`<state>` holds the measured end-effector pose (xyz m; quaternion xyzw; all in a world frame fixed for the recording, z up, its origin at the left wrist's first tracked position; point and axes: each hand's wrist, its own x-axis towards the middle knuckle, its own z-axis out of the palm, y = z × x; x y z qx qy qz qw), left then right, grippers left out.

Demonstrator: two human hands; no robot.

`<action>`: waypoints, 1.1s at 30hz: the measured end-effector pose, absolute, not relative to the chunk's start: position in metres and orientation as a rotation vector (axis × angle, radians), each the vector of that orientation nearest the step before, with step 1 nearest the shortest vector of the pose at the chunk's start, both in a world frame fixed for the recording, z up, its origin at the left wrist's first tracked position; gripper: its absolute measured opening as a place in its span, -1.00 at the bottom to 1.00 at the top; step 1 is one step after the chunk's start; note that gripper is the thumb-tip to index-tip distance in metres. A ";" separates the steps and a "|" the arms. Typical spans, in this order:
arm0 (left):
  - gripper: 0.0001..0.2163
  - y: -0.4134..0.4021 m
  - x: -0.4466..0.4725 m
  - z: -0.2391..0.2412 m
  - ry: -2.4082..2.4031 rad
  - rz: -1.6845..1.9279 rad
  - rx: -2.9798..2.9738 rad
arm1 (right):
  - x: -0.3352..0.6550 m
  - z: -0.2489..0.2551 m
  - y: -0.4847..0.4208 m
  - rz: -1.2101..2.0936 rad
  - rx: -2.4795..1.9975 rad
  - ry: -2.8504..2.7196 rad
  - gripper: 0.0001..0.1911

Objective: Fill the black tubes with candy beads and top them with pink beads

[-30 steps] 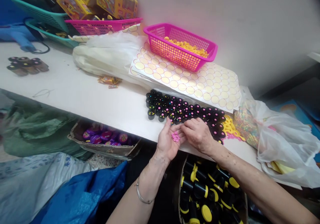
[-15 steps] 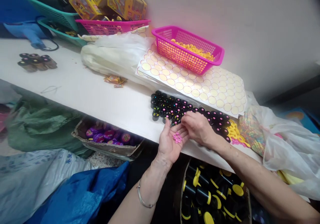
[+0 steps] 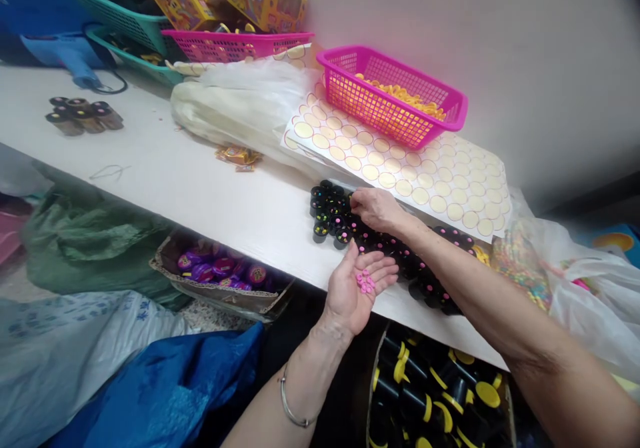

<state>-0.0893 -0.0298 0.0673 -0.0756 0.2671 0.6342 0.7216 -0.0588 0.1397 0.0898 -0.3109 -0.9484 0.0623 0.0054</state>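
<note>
My left hand (image 3: 356, 289) lies palm up at the table's near edge, fingers loosely cupped, with several small pink beads (image 3: 365, 281) resting in the palm. My right hand (image 3: 376, 208) reaches forward over a cluster of small black cups (image 3: 334, 218) on the white table (image 3: 200, 181). Its fingertips are pinched together at the far left of the cluster; what they hold is too small to make out. Many of the cups show a pink dot inside.
A sheet of round stickers (image 3: 425, 175) lies behind the cups, under a pink basket (image 3: 393, 95) of yellow rings. Plastic bags (image 3: 240, 105), further baskets and yellow boxes sit at the back left. A box of black, yellow-lidded bottles (image 3: 430, 395) stands below the edge.
My right hand left the left palm and moved forward and left over the black cups. The left hand stayed palm up with the beads. The view shifted slightly.
</note>
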 end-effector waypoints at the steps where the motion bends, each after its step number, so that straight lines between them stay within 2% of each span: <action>1: -0.51 -0.030 -0.089 0.067 0.591 1.400 -0.171 | -0.060 0.090 0.139 0.175 -0.974 -2.987 -0.86; 10: -0.52 -0.030 -0.089 0.068 0.589 1.405 -0.171 | -0.068 0.092 0.136 0.045 -0.976 -3.097 -0.82; 19: -0.51 -0.029 -0.089 0.068 0.592 1.413 -0.169 | -0.074 0.093 0.134 0.061 -0.996 -3.109 -0.82; 27: -0.49 -0.029 -0.091 0.065 0.587 1.452 -0.181 | -0.062 0.093 0.138 0.312 -1.007 -2.889 -0.87; 33: -0.41 -0.028 -0.090 0.065 0.494 1.498 -0.158 | -0.008 0.114 0.092 0.555 -0.755 -2.574 -0.86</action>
